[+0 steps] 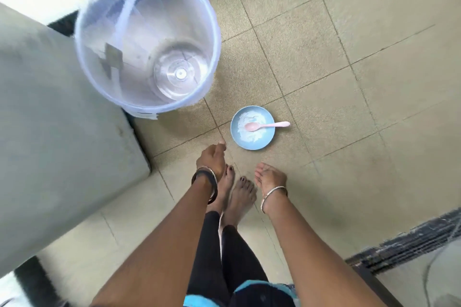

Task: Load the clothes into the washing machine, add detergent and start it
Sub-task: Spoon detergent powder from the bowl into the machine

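Both hands hang low in front of the legs with no hold on anything. The left hand [212,158] shows its back, fingers loosely curled under and nothing visible in them. The right hand [269,177] is palm up, fingers relaxed and bare.

Just ahead of the bare feet [239,189], on the beige tiled floor [324,57], sits a small round blue bowl [234,132] of white detergent powder [249,117]. A pink plastic spoon [267,125] lies in it, its handle jutting over the right rim, probably so that it is easy to pick up and scoop with.

The round translucent bluish plastic washing tub [99,32] stands further ahead and to the left. It is open at the top and looks empty down to the disc at its base, though the picture is blurred. No clothes are in view, so loading seems not yet done.

The tub's left side sits close against a large grey padded block [62,107], which shuts off that side. Open floor lies ahead and to the right as far as a dark mat [411,239]. Reaching for the bowl looks unobstructed.
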